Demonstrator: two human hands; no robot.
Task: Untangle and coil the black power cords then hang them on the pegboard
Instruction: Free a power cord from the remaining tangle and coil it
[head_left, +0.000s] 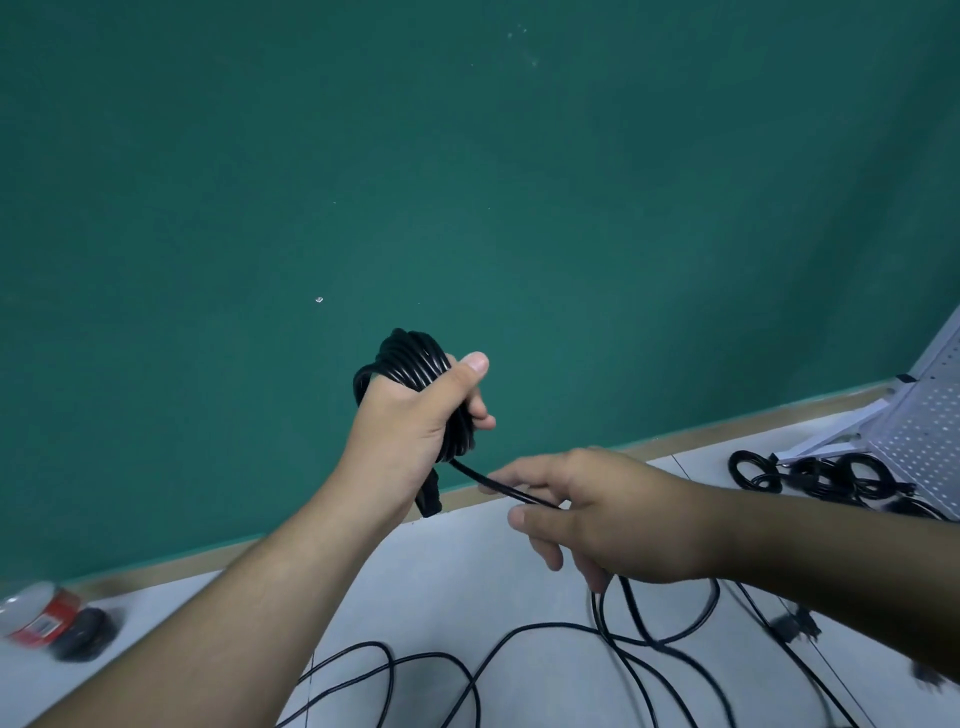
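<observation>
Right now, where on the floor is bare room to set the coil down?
Bare floor lies between the baseboard and the loose cords. A smaller patch borders the bottle. Crowded: by the pegboard, where coiled cords lie.

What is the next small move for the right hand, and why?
Probably the right hand should carry its strand up and lay one more loop onto the coil that the left hand grips. The strand runs straight from the coil to that hand, and much loose cord lies uncoiled below, so the coiling seems unfinished.
</observation>
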